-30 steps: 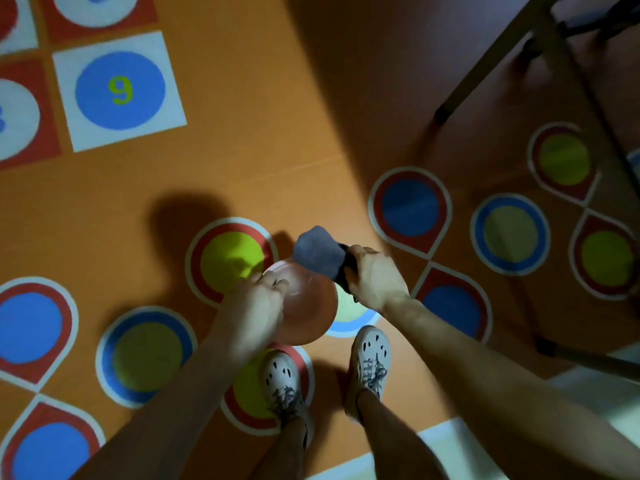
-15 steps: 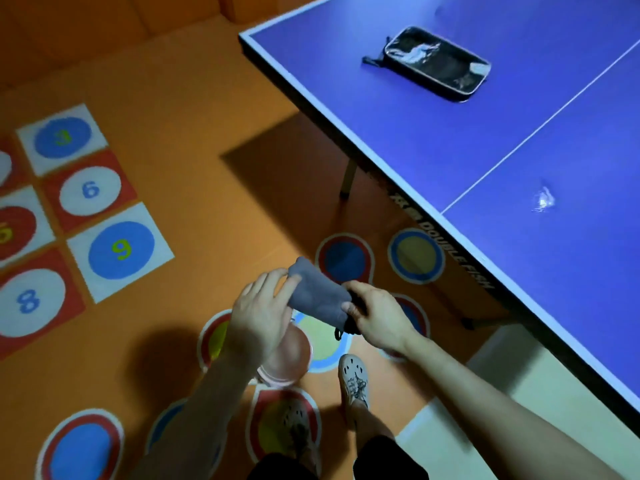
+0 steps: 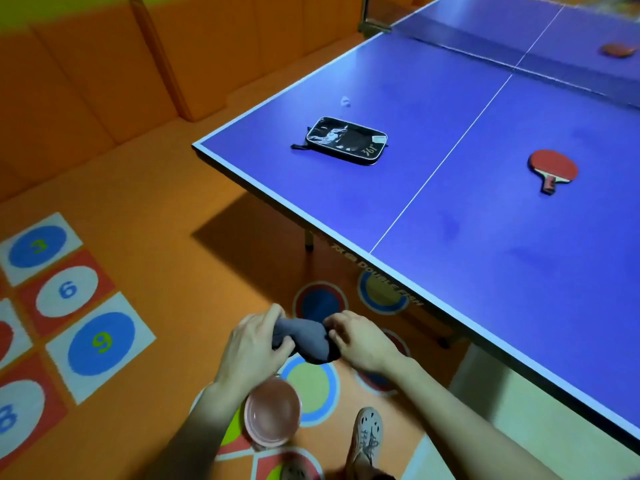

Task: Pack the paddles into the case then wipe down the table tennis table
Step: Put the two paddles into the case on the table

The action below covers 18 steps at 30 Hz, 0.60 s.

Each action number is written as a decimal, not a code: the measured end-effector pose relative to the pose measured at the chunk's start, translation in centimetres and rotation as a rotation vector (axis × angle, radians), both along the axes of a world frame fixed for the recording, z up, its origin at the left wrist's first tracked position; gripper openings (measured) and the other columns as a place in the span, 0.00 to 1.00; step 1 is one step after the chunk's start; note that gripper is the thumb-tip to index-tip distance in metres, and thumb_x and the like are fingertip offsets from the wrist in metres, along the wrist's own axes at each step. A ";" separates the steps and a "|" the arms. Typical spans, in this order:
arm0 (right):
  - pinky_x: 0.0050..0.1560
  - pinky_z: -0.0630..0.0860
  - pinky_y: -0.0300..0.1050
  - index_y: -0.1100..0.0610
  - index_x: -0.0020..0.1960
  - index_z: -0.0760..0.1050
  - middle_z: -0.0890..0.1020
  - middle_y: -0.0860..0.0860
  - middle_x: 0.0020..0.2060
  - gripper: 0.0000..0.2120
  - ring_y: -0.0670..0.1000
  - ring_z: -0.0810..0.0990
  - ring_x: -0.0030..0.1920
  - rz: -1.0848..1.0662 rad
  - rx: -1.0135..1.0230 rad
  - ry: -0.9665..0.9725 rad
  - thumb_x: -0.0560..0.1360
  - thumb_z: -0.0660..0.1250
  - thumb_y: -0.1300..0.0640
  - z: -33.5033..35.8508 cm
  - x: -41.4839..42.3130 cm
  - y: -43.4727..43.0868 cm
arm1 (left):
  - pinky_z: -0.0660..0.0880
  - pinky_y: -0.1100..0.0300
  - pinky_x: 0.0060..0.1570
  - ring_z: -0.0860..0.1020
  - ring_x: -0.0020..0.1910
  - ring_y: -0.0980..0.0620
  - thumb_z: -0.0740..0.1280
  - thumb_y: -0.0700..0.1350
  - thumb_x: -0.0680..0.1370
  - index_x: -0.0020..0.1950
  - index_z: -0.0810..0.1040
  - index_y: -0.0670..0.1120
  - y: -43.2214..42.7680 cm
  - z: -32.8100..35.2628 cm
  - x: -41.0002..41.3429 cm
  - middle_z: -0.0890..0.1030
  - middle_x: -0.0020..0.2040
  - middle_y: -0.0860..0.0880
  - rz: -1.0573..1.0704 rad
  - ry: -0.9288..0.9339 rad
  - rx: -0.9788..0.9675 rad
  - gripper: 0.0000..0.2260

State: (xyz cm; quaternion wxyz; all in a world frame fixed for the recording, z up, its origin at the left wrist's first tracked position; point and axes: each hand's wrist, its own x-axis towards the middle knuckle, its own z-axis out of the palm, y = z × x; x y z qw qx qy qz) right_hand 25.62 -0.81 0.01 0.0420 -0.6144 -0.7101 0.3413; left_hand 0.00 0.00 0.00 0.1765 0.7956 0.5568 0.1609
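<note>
Left hand [image 3: 254, 344] and right hand [image 3: 360, 341] both clenched around grey cloth [image 3: 304, 337].

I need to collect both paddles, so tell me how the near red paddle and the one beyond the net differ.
The near paddle lies on this side of the net, right of the white centre line; the far paddle lies beyond the net. The near paddle shows plainly, handle pointing toward the camera; the far paddle is blurred and its handle is hard to make out. Both are red, lie flat on the blue table, and sit outside the black case.
</note>
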 end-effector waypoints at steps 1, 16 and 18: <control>0.63 0.78 0.52 0.50 0.70 0.78 0.81 0.51 0.65 0.14 0.55 0.80 0.64 -0.014 -0.008 -0.001 0.88 0.60 0.52 0.4 0.9 0.2 | 0.68 0.50 0.36 0.74 0.40 0.46 0.70 0.51 0.76 0.51 0.65 0.55 0.6 0.3 1.0 0.71 0.37 0.55 -0.005 0.023 -0.002 0.14; 0.67 0.76 0.50 0.50 0.73 0.78 0.82 0.50 0.68 0.18 0.55 0.80 0.67 -0.142 0.050 0.015 0.85 0.65 0.48 3.3 14.7 8.8 | 0.76 0.52 0.47 0.80 0.54 0.48 0.60 0.52 0.88 0.67 0.67 0.57 15.0 5.4 14.2 0.80 0.58 0.54 -0.126 0.028 -0.117 0.08; 0.68 0.75 0.50 0.51 0.73 0.78 0.81 0.50 0.69 0.18 0.55 0.80 0.68 -0.168 0.069 -0.001 0.86 0.65 0.49 3.7 16.6 10.4 | 0.78 0.50 0.50 0.79 0.54 0.49 0.60 0.53 0.88 0.65 0.68 0.59 17.2 5.8 15.7 0.78 0.58 0.56 -0.150 -0.001 -0.129 0.07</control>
